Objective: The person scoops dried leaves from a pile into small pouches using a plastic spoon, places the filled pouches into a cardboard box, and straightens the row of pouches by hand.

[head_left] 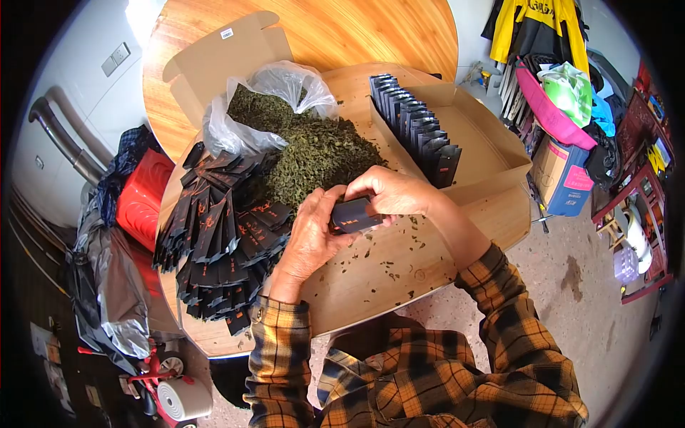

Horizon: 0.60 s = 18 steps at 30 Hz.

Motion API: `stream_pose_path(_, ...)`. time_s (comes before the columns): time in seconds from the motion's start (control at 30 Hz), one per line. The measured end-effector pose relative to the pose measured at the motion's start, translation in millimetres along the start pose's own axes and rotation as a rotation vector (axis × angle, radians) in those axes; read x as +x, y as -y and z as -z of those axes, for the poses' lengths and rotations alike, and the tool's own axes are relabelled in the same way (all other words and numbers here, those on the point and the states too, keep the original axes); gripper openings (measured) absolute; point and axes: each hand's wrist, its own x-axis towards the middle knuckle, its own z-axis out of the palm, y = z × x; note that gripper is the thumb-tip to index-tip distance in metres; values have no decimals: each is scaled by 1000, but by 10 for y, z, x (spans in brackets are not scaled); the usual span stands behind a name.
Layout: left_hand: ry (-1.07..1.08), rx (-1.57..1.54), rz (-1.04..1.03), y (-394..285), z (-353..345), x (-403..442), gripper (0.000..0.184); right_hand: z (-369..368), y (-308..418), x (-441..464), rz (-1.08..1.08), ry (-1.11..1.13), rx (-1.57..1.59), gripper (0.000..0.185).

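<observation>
Between my two hands is a small black packet (354,216) with orange marks, held over the front of the wooden table (371,292). My left hand (315,232) grips its left side, and my right hand (389,191) pinches its top and right side. Just behind the hands rises a heap of dried dark green leaves (321,157), spilling from a clear plastic bag (267,143). A large pile of flat black packets (221,235) lies left of my left hand. Filled-looking black packets (414,125) stand in a row inside a cardboard box (485,143) at the right.
An open cardboard flap (228,64) stands behind the bag. Loose leaf bits are scattered along the table's front. Red plastic stools (143,192) are at the left; a pink basin (549,107) and a blue carton (564,178) are at the right.
</observation>
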Motion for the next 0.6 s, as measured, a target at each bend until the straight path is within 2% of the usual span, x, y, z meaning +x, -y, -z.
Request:
stream_pose_path(0.13, -98, 13, 13, 0, 33, -4, 76, -33, -88, 78, 30, -97, 129, 23)
stream_pose_path(0.17, -95, 11, 12, -2, 36, 9, 76, -24, -70, 63, 16, -152, 120, 19)
stream_pose_path(0.23, -145, 231, -150, -8, 32, 23, 76, -15, -39, 29, -5, -203, 111, 14)
stream_pose_path(0.33, -154, 297, -147, -25, 32, 22, 75, -16, -36, 45, -12, -256, 41, 16)
stream_pose_path(0.4, -166, 262, -125, -34, 24, 22, 74, -34, -81, 80, 53, -260, 37, 18)
stream_pose_path(0.6, -187, 45, -38, -17, 5, 13, 67, 28, 7, -30, 63, -203, 169, 22)
